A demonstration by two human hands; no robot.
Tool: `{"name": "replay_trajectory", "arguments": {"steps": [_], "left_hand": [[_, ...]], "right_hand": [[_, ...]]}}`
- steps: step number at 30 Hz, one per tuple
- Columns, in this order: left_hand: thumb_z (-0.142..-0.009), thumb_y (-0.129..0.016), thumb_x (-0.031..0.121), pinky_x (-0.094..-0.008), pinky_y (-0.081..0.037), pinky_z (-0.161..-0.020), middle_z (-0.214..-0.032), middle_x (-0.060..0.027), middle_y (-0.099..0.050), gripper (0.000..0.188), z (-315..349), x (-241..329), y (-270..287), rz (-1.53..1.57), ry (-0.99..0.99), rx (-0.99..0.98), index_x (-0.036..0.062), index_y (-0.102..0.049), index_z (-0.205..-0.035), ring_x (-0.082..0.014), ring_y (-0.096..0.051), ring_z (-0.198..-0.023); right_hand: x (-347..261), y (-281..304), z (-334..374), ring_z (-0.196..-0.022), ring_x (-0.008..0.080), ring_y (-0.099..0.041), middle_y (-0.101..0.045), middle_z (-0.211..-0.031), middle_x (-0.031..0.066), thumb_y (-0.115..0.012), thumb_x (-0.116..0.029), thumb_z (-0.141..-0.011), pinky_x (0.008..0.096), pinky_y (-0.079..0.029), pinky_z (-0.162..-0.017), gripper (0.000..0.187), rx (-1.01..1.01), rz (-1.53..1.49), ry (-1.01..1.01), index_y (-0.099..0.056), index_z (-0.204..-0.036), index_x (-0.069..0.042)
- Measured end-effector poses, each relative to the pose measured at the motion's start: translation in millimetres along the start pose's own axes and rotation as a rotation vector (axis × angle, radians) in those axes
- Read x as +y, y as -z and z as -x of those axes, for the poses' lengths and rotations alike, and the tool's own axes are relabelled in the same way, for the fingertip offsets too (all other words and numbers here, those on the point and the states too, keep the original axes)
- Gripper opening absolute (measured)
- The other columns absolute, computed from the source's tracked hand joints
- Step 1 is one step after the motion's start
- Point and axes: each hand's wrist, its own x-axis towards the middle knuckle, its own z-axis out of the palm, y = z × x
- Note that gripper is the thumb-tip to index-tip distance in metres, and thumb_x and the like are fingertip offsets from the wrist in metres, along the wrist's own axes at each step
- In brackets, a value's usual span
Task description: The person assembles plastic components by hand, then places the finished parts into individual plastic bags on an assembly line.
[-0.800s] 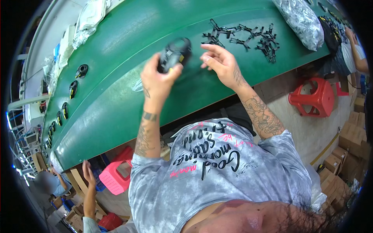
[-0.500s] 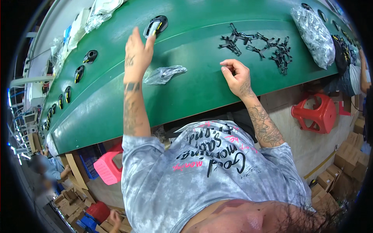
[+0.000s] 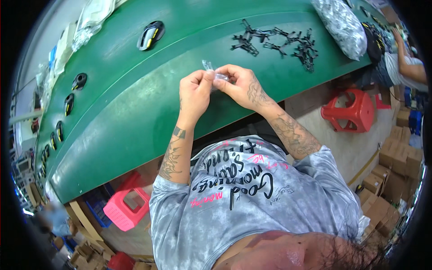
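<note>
A small clear plastic bag (image 3: 207,65) is pinched between my two hands above the green table (image 3: 135,108). My left hand (image 3: 195,92) grips its left side with thumb and fingers. On the other side my right hand (image 3: 239,86) has its fingers closed on the same plastic. What the bag contains, if anything, is hidden by the fingers. Beyond my hands to the left lies a black device with grey and yellow parts (image 3: 151,35). Several black plastic bracket-like parts (image 3: 273,36) are spread in a loose cluster to the right.
More black and yellow devices (image 3: 69,104) stand in a row along the table's left. A large clear bag (image 3: 340,28) lies at the far right, near another person's arm (image 3: 407,60). A red stool (image 3: 348,110) and a pink stool (image 3: 127,202) stand below the table edge.
My left hand has left the black device and come back toward the right hand. The plastic bag that lay on the table is now held up between both hands.
</note>
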Motion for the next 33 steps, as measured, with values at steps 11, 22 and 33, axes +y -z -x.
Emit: {"name": "replay_trajectory", "arguments": {"steps": [11,22,33], "left_hand": [[-0.094,-0.076,0.013,-0.0261,-0.053,-0.072,-0.101,-0.0029,-0.063,0.026,-8,-6,-22,0.604,-0.010,-0.222,0.0009,-0.060,-0.110,-0.0120,-0.061,-0.087],[-0.089,-0.077,0.003,-0.0272,-0.057,-0.058,-0.090,-0.0118,-0.072,0.021,-17,-32,4,0.673,0.081,-0.310,-0.0055,-0.065,-0.103,-0.0144,-0.066,-0.069],[-0.088,-0.078,0.004,-0.0256,-0.051,-0.057,-0.087,-0.0063,-0.069,0.021,-21,-40,-2,0.386,0.043,-0.340,-0.0017,-0.065,-0.104,-0.0126,-0.063,-0.069]], "right_hand": [[8,34,-2,-0.055,0.0071,-0.058,-0.065,-0.070,0.0019,-0.062,-0.037,-0.104,0.0212,-0.042,-0.046,0.033,-0.046,-0.620,-0.281,-0.060,-0.093,-0.006],[-14,118,1,-0.085,0.0152,-0.065,-0.068,-0.097,0.0079,-0.059,-0.018,-0.104,0.0257,-0.051,-0.069,0.016,0.276,-0.604,-0.016,-0.066,-0.096,-0.006],[-10,68,4,-0.099,0.0177,-0.063,-0.067,-0.119,0.0097,-0.062,0.000,-0.093,0.0277,-0.051,-0.088,0.018,0.074,0.176,0.123,-0.074,-0.106,-0.001]]}}
